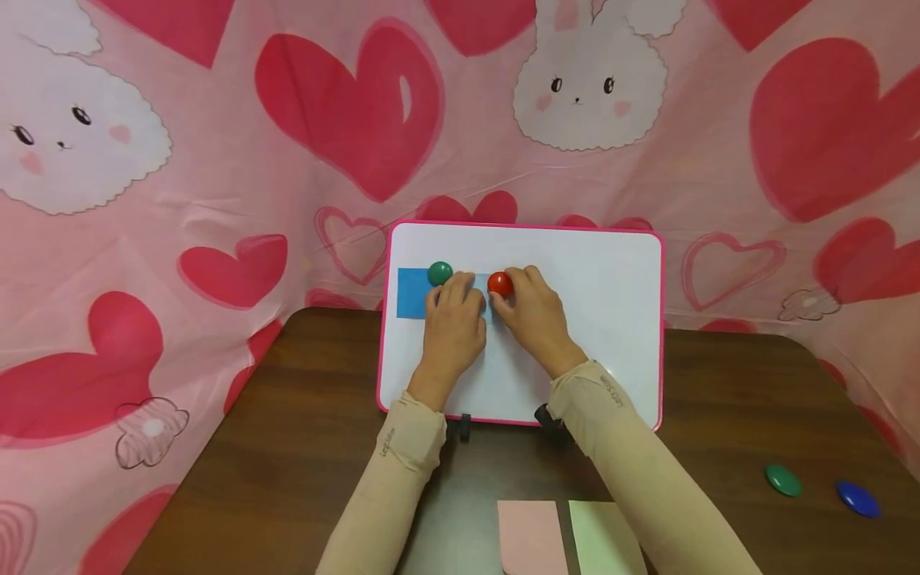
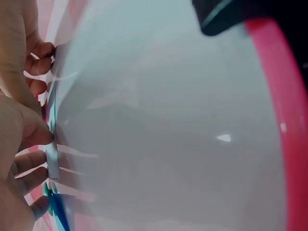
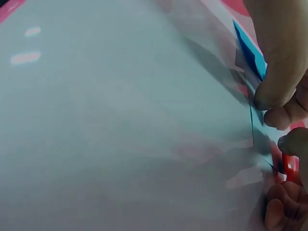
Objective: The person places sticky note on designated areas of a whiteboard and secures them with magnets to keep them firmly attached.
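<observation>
The left hand (image 1: 453, 323), fingers spread, touches a pale-blue note (image 2: 53, 166) on the whiteboard (image 1: 614, 303), apparently steadying it; the right hand (image 1: 533, 311) pinches a red magnet (image 1: 498, 283) between its fingers at the note's right end.

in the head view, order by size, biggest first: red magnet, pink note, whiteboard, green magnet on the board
1. Whiteboard
2. Pink note, even cut off by the frame
3. Red magnet and green magnet: too alike to rank
</observation>
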A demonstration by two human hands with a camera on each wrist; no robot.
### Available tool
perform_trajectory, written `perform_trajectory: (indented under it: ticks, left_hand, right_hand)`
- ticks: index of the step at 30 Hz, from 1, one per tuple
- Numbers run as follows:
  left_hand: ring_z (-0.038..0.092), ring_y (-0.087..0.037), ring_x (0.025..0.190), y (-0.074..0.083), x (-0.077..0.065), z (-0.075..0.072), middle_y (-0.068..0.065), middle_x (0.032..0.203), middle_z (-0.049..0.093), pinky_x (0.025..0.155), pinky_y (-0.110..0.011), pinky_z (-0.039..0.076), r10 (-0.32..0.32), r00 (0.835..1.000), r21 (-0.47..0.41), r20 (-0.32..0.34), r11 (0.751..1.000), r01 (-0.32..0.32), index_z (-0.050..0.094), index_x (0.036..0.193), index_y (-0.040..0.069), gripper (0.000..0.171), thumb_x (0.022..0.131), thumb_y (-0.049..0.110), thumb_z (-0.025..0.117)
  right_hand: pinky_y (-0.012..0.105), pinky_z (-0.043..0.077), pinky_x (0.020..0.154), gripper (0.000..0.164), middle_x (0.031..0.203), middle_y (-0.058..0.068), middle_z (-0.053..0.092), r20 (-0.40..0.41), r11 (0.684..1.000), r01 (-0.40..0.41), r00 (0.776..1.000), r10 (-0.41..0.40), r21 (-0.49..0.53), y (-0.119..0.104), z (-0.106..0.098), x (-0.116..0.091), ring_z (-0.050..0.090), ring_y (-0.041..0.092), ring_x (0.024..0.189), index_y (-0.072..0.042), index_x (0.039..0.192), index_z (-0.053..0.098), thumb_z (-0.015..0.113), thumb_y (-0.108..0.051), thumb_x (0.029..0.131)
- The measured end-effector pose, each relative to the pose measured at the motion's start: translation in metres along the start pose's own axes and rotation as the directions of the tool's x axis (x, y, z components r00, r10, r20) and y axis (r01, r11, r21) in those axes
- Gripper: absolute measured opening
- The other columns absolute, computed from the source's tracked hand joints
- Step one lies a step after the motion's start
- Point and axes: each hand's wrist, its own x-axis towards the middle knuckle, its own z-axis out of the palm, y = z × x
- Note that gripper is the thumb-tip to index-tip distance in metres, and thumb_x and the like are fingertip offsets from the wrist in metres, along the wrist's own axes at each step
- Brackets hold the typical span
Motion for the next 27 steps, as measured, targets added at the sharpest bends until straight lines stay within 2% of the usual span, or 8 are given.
perform_trajectory:
  ticks: [10, 20, 27]
  left_hand:
    - [0.042, -0.029, 0.138, 0.000, 0.001, 0.002, -0.013, 0.141, 0.054, 0.110, -0.051, 0.033, 0.005, 1.000, 0.001, -0.009, 1.000, -0.005, 0.068, 0.096, 0.009, 0.006, 0.092, 0.013, 0.069]
    - [0.041, -0.029, 0.139, 0.001, 0.000, 0.004, -0.013, 0.141, 0.054, 0.110, -0.052, 0.032, 0.009, 1.000, -0.020, -0.015, 1.000, -0.009, 0.067, 0.093, 0.007, 0.004, 0.092, 0.011, 0.067]
    - [0.040, -0.028, 0.139, -0.001, 0.000, 0.001, -0.013, 0.142, 0.053, 0.111, -0.053, 0.031, -0.004, 1.000, -0.027, 0.005, 1.000, 0.004, 0.067, 0.094, 0.008, 0.004, 0.092, 0.012, 0.068]
  right_hand:
    - [0.044, 0.058, 0.079, 0.038, 0.103, 0.018, 0.059, -0.044, 0.996, -0.016, 0.999, 0.012, -0.092, -0.002, 0.008, 0.003, 0.064, 0.031, 0.090, 0.004, 0.120, 0.063, 0.076, -0.018, 0.091]
    - [0.044, 0.059, 0.073, 0.035, 0.097, 0.018, 0.058, -0.106, 0.994, -0.044, 0.994, 0.034, -0.098, -0.003, 0.012, 0.002, 0.064, 0.031, 0.078, 0.005, 0.116, 0.063, 0.074, -0.019, 0.093]
    - [0.044, 0.058, 0.071, 0.037, 0.098, 0.018, 0.058, -0.086, 0.993, -0.075, 0.994, 0.067, -0.096, -0.005, 0.011, 0.001, 0.063, 0.030, 0.078, 0.003, 0.119, 0.063, 0.074, -0.022, 0.093]
